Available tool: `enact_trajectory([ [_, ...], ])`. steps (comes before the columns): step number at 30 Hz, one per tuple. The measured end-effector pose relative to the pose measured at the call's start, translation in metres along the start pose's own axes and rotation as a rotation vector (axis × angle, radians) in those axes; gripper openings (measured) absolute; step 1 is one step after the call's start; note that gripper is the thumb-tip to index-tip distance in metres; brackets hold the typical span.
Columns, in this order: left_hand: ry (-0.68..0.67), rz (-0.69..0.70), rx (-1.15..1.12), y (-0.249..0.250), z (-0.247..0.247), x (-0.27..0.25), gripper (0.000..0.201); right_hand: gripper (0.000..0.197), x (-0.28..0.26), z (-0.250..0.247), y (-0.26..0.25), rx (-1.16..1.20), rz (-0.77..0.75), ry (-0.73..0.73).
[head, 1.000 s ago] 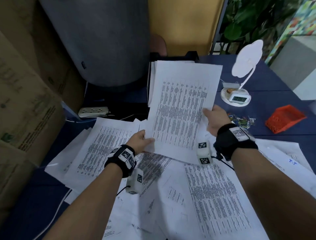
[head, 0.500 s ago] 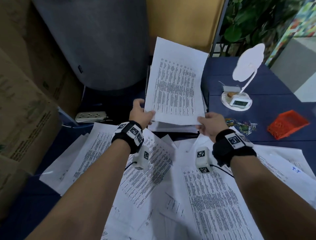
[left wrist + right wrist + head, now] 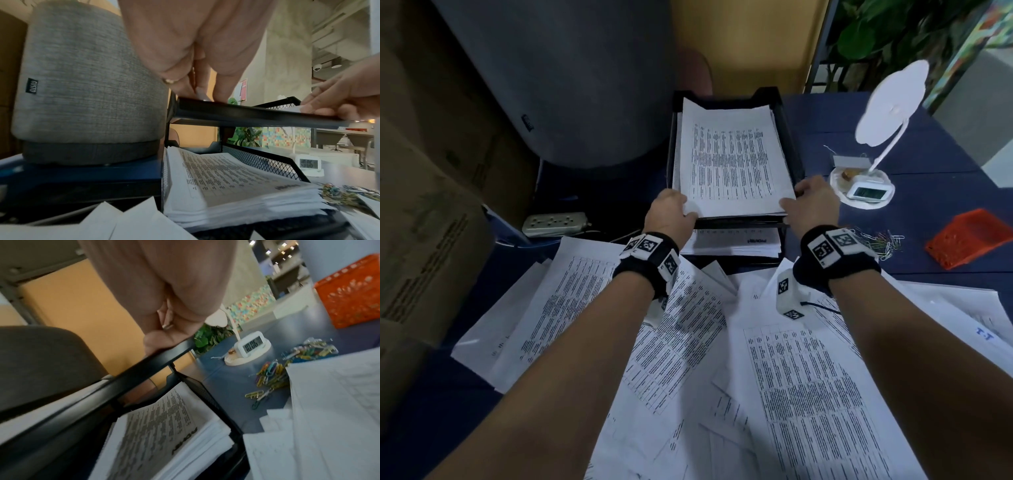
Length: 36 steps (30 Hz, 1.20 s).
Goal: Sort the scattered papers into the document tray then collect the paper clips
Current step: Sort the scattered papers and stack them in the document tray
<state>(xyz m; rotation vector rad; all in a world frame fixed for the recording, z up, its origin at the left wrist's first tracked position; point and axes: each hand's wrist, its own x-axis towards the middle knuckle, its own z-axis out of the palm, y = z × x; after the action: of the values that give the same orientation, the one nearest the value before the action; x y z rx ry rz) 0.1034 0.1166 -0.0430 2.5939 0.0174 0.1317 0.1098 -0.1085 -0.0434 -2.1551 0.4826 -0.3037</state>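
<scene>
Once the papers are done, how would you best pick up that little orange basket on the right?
The orange basket lies tipped, apart from the paper clips, within reach of the right hand. I would come from above on that side and pinch the raised rim, thumb outside, fingers inside. Its open lattice walls look thin and light, so a one-hand grip should do.
</scene>
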Motion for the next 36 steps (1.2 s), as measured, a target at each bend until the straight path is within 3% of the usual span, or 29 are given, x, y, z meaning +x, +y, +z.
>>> enact_trajectory([
  [5, 0.052, 0.073, 0.121, -0.004, 0.004, -0.001, 0.039, 0.014, 0.004, 0.0, -0.001, -0.382, -0.142, -0.076],
  [8, 0.069, 0.162, 0.107, -0.008, 0.003, -0.001, 0.03, 0.025, 0.001, 0.002, -0.001, -0.549, -0.173, -0.128],
  [10, 0.006, 0.226, 0.142, -0.009, 0.004, -0.003, 0.029, 0.031, -0.004, 0.001, -0.001, -0.606, -0.167, -0.158],
  [17, -0.071, 0.192, 0.101, -0.014, 0.01, -0.025, 0.029, 0.02, -0.032, -0.02, 0.015, -0.364, -0.224, -0.078],
  [24, -0.042, 0.161, 0.106, -0.005, 0.03, -0.073, 0.051, 0.017, -0.068, -0.044, 0.077, -0.421, -0.046, -0.276],
  [29, -0.195, 0.175, 0.148, 0.008, 0.064, -0.106, 0.049, 0.023, -0.098, -0.063, 0.13, -0.589, 0.1, -0.457],
  [36, -0.615, 0.105, 0.263, 0.027, 0.105, -0.139, 0.053, 0.058, -0.119, -0.079, 0.163, -0.788, 0.147, -0.602],
])
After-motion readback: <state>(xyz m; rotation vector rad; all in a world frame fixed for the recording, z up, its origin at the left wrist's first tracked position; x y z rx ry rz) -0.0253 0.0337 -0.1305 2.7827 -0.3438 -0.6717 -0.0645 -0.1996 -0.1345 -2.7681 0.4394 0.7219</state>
